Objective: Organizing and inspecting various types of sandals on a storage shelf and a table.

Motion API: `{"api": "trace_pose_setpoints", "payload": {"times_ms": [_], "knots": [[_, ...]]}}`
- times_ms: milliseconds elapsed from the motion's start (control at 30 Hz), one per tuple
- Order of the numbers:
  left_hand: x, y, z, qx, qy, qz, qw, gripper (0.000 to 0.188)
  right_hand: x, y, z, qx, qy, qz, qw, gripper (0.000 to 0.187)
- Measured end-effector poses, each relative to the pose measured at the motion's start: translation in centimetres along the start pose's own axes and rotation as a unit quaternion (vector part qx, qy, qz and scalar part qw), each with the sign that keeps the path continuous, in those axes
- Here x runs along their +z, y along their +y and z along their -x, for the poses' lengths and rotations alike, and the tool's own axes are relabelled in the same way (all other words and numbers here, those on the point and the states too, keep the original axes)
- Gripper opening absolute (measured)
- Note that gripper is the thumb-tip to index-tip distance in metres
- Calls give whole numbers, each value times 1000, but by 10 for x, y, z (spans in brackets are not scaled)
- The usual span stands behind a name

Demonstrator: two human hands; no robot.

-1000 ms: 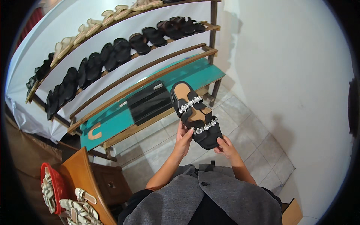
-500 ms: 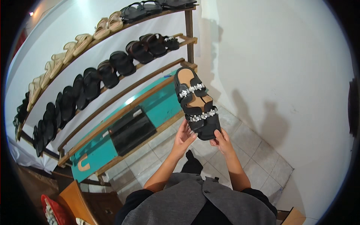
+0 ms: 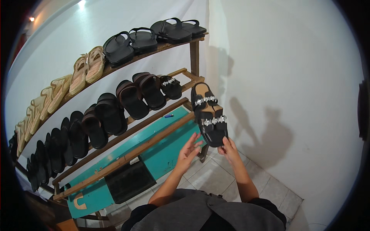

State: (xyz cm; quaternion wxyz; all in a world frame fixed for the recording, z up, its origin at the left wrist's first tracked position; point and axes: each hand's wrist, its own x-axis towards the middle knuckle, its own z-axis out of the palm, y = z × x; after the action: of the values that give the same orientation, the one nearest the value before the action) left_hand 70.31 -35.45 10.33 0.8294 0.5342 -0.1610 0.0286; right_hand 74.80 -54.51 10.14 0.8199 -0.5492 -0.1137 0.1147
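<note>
A black sandal [image 3: 211, 133] with a tan footbed and two bands of clear jewels is held up before the rack's right end. My right hand [image 3: 230, 151] pinches its lower right edge, thumb on top. Whether a second sandal lies behind it I cannot tell. My left hand [image 3: 188, 154] is just left of the sandal's lower end, fingers apart and nothing in them. On the middle shelf, left of the held sandal, is a black shoe with a jewelled strap [image 3: 170, 87]. Brown-strapped black slides [image 3: 149, 91] stand beside it.
A wooden rack [image 3: 194, 57] curves across the left, with black thong sandals [image 3: 143, 40] and beige sandals [image 3: 79, 75] on its top shelf. Below is a teal board [image 3: 169, 148] bearing a black panel [image 3: 129, 181] and a blue lighter-like object [image 3: 169, 115]. A white wall [image 3: 285, 77] stands to the right.
The view has tipped up toward the rack. My left hand has let go of the sandal and opened; the sandal, in my right hand, is now nearer the rack's right end.
</note>
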Motion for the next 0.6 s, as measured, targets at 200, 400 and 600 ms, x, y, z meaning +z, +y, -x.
{"api": "trace_pose_setpoints", "payload": {"times_ms": [200,400,600], "knots": [[-27,3,-55,12,62,-39,997,57,-3,-9,-87,-7,-3,-6,1000,33],[-48,-7,-96,63,121,-118,984,56,-9,-24,-170,-16,-44,14,999,32],[-38,-1,-159,125,203,-200,950,61,-7,-35,-261,25,-108,-19,994,35]]}}
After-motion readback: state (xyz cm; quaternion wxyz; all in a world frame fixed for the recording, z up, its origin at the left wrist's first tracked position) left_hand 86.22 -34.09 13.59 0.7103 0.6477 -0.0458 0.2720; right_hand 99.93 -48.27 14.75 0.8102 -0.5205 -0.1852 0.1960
